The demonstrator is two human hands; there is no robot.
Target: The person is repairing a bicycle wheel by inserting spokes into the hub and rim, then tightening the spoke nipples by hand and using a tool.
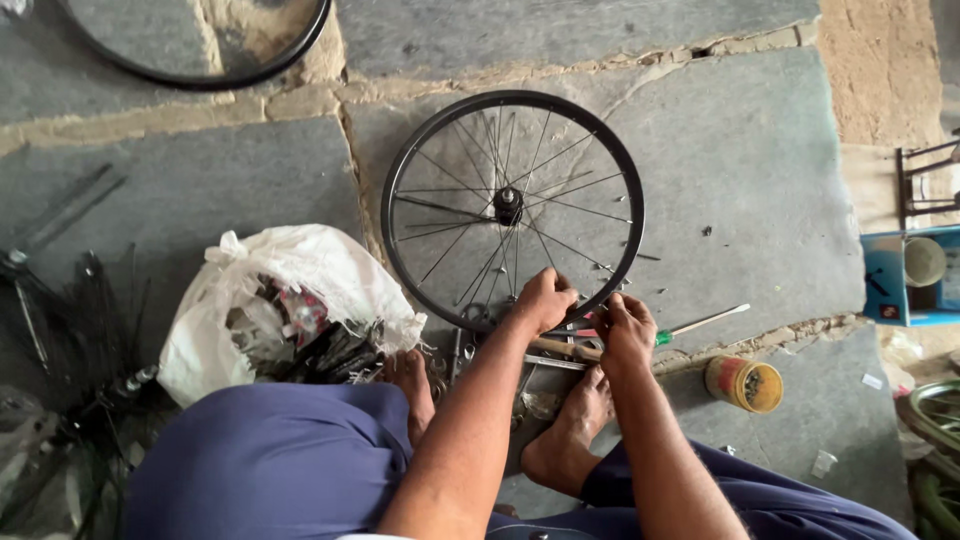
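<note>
The wheel (512,208) lies flat on the stone floor (760,180), light but stiff with thin bendable spokes, best held by its rim, where the left hand (543,300) pinches and the right hand (625,330) curls closed just beside.

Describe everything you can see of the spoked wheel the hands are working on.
The wheel is a black bicycle rim with thin metal spokes running to a dark central hub, no tyre fitted. It lies roughly flat on grey stone slabs, just in front of the seated person's bare feet. The left hand grips its near edge, and the right hand sits at the rim just beside it, over loose tools. A few spokes near the hands look loose or uneven. A white bag lies to its left, apart.
</note>
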